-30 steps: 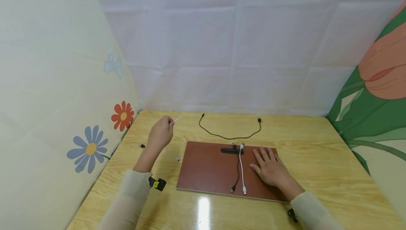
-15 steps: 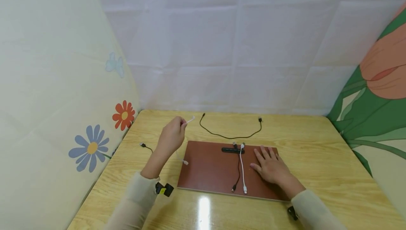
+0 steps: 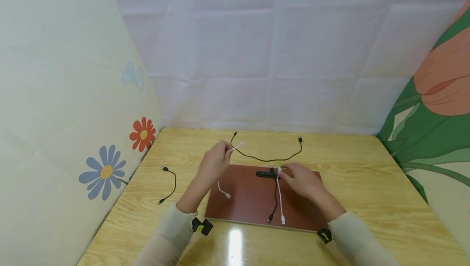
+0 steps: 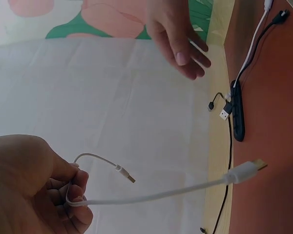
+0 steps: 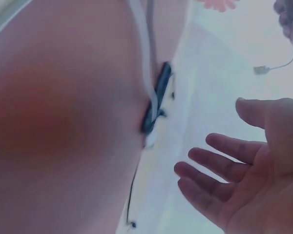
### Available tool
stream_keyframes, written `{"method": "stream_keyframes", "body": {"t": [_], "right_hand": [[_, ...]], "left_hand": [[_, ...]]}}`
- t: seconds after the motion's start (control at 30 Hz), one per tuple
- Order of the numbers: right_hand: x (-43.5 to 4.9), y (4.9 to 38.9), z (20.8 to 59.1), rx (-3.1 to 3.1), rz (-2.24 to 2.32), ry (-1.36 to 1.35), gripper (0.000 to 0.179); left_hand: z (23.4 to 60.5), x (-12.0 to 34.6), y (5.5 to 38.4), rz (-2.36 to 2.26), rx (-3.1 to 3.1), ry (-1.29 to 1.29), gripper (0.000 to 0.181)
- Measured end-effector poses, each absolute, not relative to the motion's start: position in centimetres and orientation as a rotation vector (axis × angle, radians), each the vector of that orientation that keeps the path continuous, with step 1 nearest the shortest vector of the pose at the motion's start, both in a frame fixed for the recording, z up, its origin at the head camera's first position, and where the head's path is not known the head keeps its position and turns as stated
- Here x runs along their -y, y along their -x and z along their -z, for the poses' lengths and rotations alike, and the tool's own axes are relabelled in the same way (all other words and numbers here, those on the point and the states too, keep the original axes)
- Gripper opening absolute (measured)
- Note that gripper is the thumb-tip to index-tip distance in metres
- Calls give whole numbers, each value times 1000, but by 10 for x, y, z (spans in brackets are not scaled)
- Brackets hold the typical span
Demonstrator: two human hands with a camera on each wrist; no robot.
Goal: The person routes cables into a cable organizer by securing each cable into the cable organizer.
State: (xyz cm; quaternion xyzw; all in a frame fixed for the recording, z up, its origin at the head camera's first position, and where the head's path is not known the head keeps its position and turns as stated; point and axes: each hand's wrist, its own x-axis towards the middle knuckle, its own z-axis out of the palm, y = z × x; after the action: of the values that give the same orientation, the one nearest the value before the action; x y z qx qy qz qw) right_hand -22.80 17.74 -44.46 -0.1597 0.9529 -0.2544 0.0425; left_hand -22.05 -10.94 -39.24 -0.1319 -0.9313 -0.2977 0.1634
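Note:
My left hand [image 3: 214,162] pinches a short white USB cable [image 4: 156,196] above the left part of a reddish-brown board [image 3: 242,200]. One end of that cable hangs down over the board, and the other sticks out beyond the fingers. On the board's far edge sits a black cable holder [image 3: 265,174]. A black cable [image 3: 276,205] and a second white cable [image 3: 280,200] run from it toward the near edge. Close to the holder's right end is my right hand [image 3: 302,178]; in the right wrist view its fingers [image 5: 224,165] are spread and hold nothing.
Behind the board a longer black cable [image 3: 264,160] lies curved on the wooden table [image 3: 367,176]. Another short black cable [image 3: 175,182] lies left of the board. Fabric backdrops [image 3: 220,54] stand along the back and sides.
My left hand has moved right with the white cable, which now hangs over the board; the left black cable is uncovered. My right hand has left the board's right side and shifted toward the holder.

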Motion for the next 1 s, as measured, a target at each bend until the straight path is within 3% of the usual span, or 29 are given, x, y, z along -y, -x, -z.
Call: {"method": "stream_keyframes", "body": {"t": [0.47, 0.83, 1.0], "right_hand": [[-129, 236, 426, -2735, 1283, 414, 40], [-127, 253, 428, -2293, 1691, 331, 62], [-129, 256, 429, -2208, 1788, 160, 57]], "left_hand": [[394, 79, 212, 896, 2659, 488, 8], [399, 68, 206, 863, 2759, 613, 11], [401, 66, 205, 860, 2805, 677, 9]]}}
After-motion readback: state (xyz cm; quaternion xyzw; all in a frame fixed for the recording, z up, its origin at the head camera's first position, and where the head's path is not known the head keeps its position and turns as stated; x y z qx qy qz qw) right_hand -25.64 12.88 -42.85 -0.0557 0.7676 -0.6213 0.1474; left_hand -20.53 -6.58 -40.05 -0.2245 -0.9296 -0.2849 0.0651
